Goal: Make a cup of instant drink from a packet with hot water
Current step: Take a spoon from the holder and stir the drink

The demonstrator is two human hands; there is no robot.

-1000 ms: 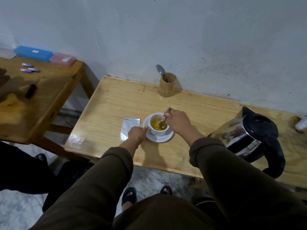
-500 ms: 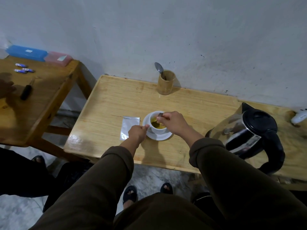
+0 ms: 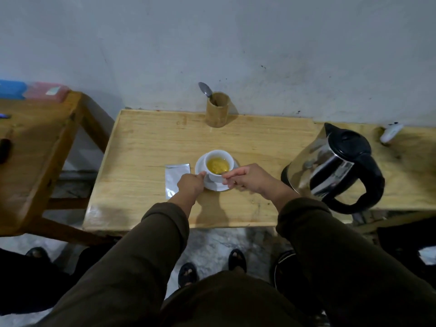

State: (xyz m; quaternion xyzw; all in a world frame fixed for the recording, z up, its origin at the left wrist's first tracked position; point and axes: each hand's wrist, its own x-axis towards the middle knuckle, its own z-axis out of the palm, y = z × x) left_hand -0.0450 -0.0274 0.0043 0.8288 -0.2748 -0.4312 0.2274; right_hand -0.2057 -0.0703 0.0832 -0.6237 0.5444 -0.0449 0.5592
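A white cup [image 3: 218,176] full of yellow liquid stands on a white saucer [image 3: 200,165] in the middle of the wooden table [image 3: 146,147]. My left hand [image 3: 190,185] pinches the saucer's near-left rim. My right hand [image 3: 247,179] is at the cup's near-right side, fingers pinched on a spoon handle whose bowl dips into the drink; the spoon is mostly hidden. A silver packet [image 3: 175,177] lies flat just left of the saucer.
A steel and black electric kettle [image 3: 335,166] stands on the right of the table. A bamboo holder with a spoon [image 3: 216,109] is at the back by the wall. A second wooden table [image 3: 35,142] stands at left with small boxes. A white object [image 3: 390,133] lies far right.
My right hand has swung from the cup's far right side round to its near side with the spoon, uncovering the drink. My left hand stays on the saucer. The view has tilted.
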